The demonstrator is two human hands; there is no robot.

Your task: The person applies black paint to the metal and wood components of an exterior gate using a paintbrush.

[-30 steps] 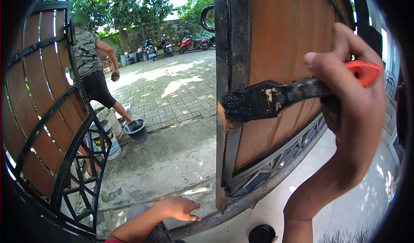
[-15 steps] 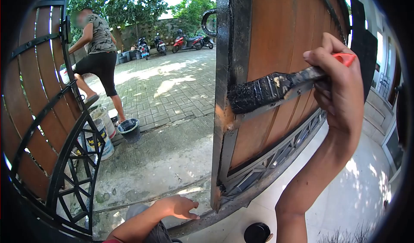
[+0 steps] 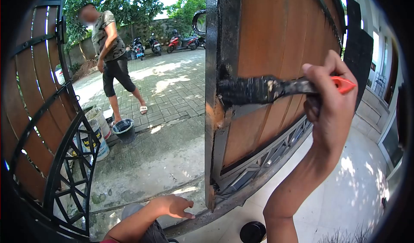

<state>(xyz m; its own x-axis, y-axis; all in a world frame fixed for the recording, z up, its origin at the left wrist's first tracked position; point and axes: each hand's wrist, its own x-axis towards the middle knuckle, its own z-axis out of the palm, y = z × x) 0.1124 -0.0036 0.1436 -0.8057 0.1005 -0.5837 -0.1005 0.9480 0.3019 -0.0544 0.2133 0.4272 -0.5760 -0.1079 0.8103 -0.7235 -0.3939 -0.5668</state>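
Note:
My right hand is closed around the handle of a paintbrush with an orange-red handle end. Black paint coats its bristles, which press against the dark metal frame near the edge of a wooden gate leaf. Just below the bristles, a patch of the gate edge shows brown and unpainted. My left hand hangs low over the threshold, fingers loosely apart and holding nothing. A round black container stands on the pale floor below my right forearm.
Another gate leaf stands at the left. Beyond it are a dark bucket, white paint pails and a person on the paving. Motorbikes are parked farther back. Steps rise at the right.
The brush has tilted closer to level, its bristles pressed on the frame. The person beyond the gate has put the raised foot down and stands upright. My view has shifted slightly right.

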